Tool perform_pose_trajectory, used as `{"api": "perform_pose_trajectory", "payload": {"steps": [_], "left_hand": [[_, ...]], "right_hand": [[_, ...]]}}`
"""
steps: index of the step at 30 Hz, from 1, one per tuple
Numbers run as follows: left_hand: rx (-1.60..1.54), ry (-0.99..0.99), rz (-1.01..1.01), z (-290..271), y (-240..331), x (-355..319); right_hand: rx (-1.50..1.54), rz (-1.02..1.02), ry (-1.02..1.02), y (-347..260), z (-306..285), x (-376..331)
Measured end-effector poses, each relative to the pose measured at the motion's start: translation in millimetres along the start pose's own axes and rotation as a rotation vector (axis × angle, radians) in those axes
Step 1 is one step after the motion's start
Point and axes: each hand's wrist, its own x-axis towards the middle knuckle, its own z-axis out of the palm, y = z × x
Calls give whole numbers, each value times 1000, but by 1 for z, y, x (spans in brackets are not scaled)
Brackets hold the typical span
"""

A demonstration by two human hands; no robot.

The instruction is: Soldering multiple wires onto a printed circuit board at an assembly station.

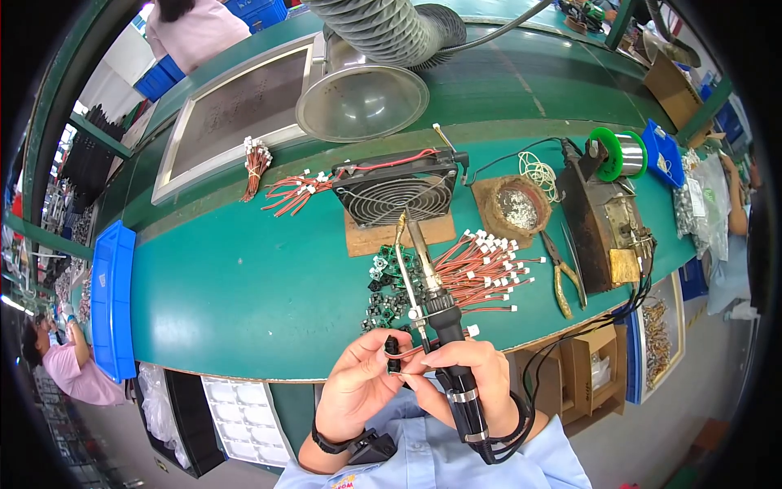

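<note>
My left hand (358,387) pinches a small black part (393,355) near the front edge of the bench. In my right hand (474,371) is a black soldering iron (444,316) with a metal feed tube along it, its tip pointing away from me. A short red wire (414,352) with a white plug (472,330) runs between the black part and my right fingers. Just beyond my hands lie a cluster of small green-and-black parts (386,308) and a pile of red wires with white plugs (481,273).
A fan (395,196) stands ahead, under a fume hood (362,102). To the right are a solder dish (521,205), pliers (562,277), a solder spool (621,155) and a dark metal station (599,220). A blue tray (112,301) sits at left. Other people are nearby.
</note>
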Motion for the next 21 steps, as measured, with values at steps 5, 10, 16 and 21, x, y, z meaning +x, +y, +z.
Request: {"api": "perform_pose_trajectory", "payload": {"steps": [5,10,16,21], "left_hand": [[17,23,6,0,-1,-1],[33,8,23,-1,-2,1],[46,17,32,5,-2,1],[39,8,27,3,-1,1]], "right_hand": [[4,1,-1,1,-1,0],[-3,-8,-6,0,-2,2],[2,5,-4,0,-3,-1],[14,14,-6,2,-3,1]]}}
